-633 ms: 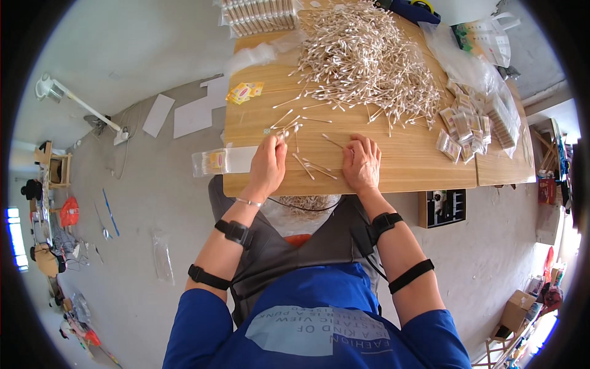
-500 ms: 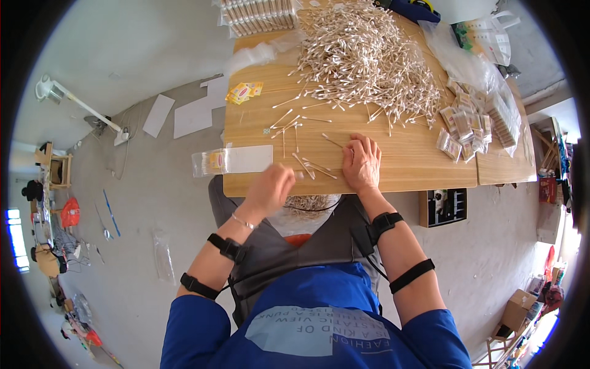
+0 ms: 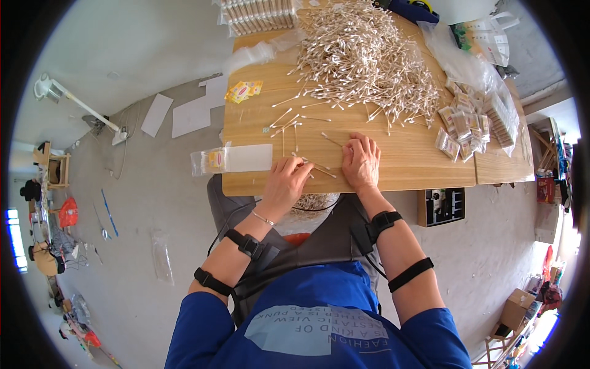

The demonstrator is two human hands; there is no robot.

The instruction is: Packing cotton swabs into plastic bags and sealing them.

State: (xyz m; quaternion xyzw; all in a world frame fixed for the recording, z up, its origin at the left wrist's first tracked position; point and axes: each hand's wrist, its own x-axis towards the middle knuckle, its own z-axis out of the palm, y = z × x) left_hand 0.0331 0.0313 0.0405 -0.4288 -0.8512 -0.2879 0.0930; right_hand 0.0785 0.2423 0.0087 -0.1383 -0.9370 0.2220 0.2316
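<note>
I sit at a wooden table (image 3: 424, 166) with a large heap of white cotton swabs (image 3: 362, 61) at its far side. My left hand (image 3: 284, 183) is at the front edge, its fingertips closed on a few loose swabs (image 3: 316, 167). My right hand (image 3: 361, 161) lies palm down just to the right of them, fingers slightly apart; nothing shows in it. More stray swabs (image 3: 286, 123) lie scattered beyond my left hand. A small clear bag with a white card (image 3: 232, 159) rests at the table's left front corner.
Small filled packets (image 3: 462, 126) and clear plastic bags (image 3: 467, 58) lie at the right of the table. Bundled swab packs (image 3: 258, 13) sit at the far left corner, yellow labels (image 3: 243, 91) near the left edge. Paper sheets (image 3: 184, 114) lie on the floor.
My left hand drew back from the clear bag toward my body, then returned to the table edge at the loose swabs. My right hand stayed in place.
</note>
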